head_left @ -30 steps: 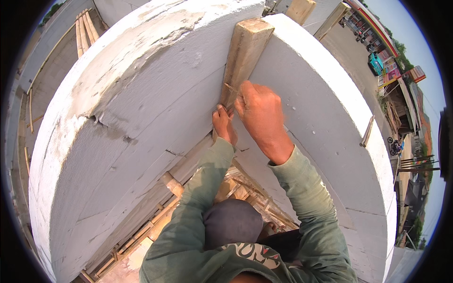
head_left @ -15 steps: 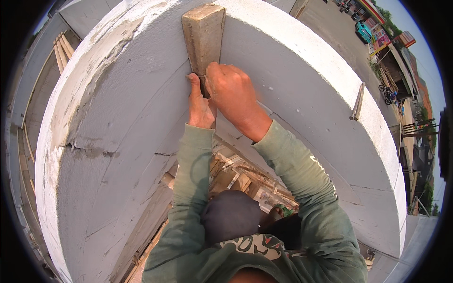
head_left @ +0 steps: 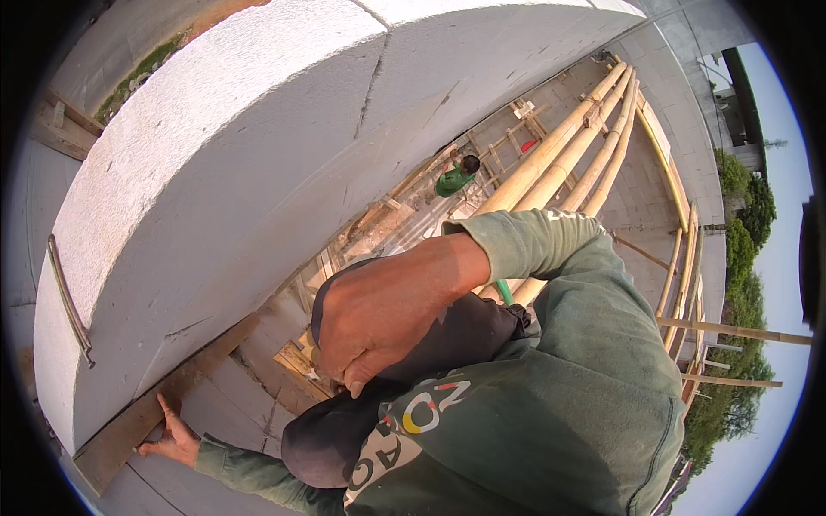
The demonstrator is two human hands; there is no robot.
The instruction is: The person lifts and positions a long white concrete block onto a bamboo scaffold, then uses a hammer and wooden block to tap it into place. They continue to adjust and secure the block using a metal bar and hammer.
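At the lower left of the frame, the left hand is resting against a wooden board, its thumb and fingers standing wide apart; the board is slanting from there toward the centre, along the white block wall. At the centre, the right hand is hanging with curled fingers before dark trousers; whether it is gripping anything cannot be told. Nails are lying on the wall's top at left.
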